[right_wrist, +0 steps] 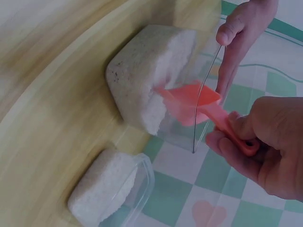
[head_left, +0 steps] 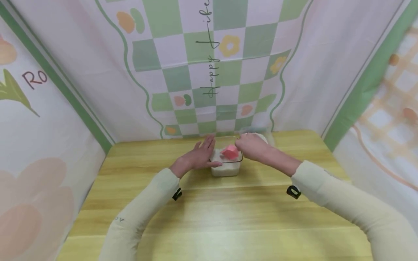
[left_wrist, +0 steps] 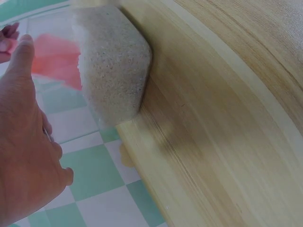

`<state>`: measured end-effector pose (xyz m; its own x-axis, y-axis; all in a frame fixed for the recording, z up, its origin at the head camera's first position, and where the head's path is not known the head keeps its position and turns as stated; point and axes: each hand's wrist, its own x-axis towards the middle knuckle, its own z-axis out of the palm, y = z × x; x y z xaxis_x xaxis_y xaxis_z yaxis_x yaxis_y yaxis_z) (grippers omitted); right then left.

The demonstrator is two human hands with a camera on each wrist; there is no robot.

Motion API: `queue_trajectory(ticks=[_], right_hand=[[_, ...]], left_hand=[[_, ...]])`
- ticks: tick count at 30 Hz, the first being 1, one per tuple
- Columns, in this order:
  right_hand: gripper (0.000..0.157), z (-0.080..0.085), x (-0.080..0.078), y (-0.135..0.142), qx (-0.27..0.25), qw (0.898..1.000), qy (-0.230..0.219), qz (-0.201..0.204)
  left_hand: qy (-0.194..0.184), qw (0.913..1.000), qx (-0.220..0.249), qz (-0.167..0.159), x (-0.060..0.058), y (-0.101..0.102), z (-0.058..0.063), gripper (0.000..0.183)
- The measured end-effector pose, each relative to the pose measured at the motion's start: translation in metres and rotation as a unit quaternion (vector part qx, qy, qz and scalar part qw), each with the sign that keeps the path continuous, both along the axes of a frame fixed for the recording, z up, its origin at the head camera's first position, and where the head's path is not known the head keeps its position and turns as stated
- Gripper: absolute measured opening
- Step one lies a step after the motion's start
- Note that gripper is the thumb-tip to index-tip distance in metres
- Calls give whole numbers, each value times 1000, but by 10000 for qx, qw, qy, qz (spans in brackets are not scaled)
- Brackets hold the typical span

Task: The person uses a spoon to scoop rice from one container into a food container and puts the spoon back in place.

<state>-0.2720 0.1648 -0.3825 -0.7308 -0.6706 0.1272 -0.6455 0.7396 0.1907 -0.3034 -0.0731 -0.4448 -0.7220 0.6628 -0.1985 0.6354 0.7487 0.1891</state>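
- Right hand (head_left: 252, 145) grips a pink scoop (head_left: 230, 152) in a clear container (head_left: 233, 162).
- Left hand (head_left: 203, 154), fingers extended, lies along the container's left side.
- Second container (head_left: 269, 137), partly hidden, stands behind the right hand.

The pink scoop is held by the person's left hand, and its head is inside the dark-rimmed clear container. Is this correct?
Not the left hand: the right wrist view shows the right hand gripping the pink scoop. Its head is indeed inside the dark-rimmed clear container.
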Motion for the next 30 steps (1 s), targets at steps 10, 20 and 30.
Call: queue_trajectory(ticks=[10,20,30], right_hand=[[42,1,-11,0,-1224,9716,-2010,-238],[25,-20,-26,-4,-2861,8400,-4317,-1617],[26,-27,-27,19,-3764,7512,-5128,-1761]], left_hand=[[-8,10000,-64,61,-2,1,1,108],[-1,9999,-112,44,-1,5,1,108],[133,9998,-120,-38,-2,2,-2,105]])
